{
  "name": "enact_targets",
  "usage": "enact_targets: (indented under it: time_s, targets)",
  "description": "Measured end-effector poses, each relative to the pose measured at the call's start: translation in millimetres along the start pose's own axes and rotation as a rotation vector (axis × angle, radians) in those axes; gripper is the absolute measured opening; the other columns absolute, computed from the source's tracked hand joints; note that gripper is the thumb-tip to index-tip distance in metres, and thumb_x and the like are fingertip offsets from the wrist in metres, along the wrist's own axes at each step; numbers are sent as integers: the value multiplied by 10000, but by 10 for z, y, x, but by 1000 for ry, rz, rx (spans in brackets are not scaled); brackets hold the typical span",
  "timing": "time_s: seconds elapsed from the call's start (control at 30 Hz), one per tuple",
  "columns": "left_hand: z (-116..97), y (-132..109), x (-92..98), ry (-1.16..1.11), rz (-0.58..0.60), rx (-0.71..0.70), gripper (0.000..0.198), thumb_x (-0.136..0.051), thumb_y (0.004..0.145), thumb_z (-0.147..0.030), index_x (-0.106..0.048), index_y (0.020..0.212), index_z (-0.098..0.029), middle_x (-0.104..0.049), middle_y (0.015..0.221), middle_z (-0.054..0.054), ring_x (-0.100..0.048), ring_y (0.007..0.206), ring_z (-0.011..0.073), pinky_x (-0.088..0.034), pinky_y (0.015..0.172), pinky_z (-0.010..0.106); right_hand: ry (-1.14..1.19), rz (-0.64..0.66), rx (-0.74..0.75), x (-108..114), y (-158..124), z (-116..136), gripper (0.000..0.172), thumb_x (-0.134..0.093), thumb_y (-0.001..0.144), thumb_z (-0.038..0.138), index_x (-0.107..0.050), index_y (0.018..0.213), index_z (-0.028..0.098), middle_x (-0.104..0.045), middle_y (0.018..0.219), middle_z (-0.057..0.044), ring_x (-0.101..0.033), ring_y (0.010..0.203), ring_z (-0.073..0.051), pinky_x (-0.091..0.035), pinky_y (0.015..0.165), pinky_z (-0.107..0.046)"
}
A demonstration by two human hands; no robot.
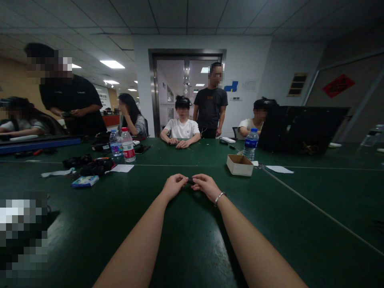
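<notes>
Both my arms reach forward over the dark green table (pixel 192 232). My left hand (pixel 174 186) and my right hand (pixel 207 186) meet near the middle, closed on a small dark object (pixel 190 181). The fingertips of each hand pinch one end of it. It looks short and black, but most of it is hidden by my fingers, so its kind cannot be made out. A silver bracelet (pixel 220 199) circles my right wrist.
An open cardboard box (pixel 240 165) stands beyond my right hand, a blue-labelled water bottle (pixel 251 145) behind it. At left are two bottles, black gear (pixel 96 165) and a blue-white packet (pixel 85 181). Black panels (pixel 303 130) stand at right. Several people are around the table.
</notes>
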State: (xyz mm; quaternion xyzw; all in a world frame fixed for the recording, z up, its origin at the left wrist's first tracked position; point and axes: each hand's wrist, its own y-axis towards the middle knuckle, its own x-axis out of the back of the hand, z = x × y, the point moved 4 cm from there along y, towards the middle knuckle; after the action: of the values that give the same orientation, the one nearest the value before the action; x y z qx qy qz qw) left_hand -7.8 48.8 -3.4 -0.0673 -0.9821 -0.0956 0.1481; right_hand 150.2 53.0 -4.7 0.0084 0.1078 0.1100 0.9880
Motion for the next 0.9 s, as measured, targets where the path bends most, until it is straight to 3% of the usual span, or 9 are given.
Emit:
enact_targets:
  time_s: [0.17,0.33,0.9]
  targets:
    - [30,3,-13,70,-2,18,404,-502,777,-513,-625,894,-147,-642,813,65,-573,716,155,-419,635,257,-9,-20,-5,0,9,-3,101,-651,739,59,-600,818,99,-641,669,-48,-638,536,-119,-533,493,-160]
    - [-91,-50,9,-29,-13,-83,375,-651,702,-329,-597,1040,-177,-618,1006,82,-581,794,153,-447,689,252,10,-13,-3,6,13,-5,94,-641,753,73,-597,831,101,-640,650,-48,-644,548,-129,-532,492,-165]
    - [-81,-22,6,-39,-44,8,265,-612,727,-345,-636,888,-136,-638,815,67,-573,707,150,-439,637,255,2,-2,3,-15,-21,27,118,-670,730,81,-596,820,97,-643,658,-52,-645,548,-125,-532,497,-153]
